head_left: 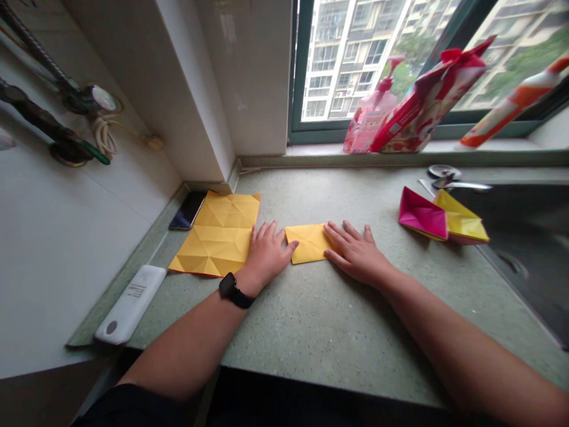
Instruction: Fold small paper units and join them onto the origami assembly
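Observation:
A small folded yellow paper [308,243] lies flat on the green speckled counter [320,320]. My left hand [267,255], with a black watch on its wrist, rests flat with fingers spread at the paper's left edge, the thumb touching it. My right hand [355,252] lies flat with fingers stretched out on the paper's right edge. A larger creased yellow sheet [217,234] lies just left of my left hand, partly under it.
A pink folded paper shape [422,214] and a yellow one [462,220] sit at the right by a dark sink [533,249]. Scissors [444,177], a phone [187,210], a white power bank [131,303]. Bottles and a red bag [427,101] on the windowsill.

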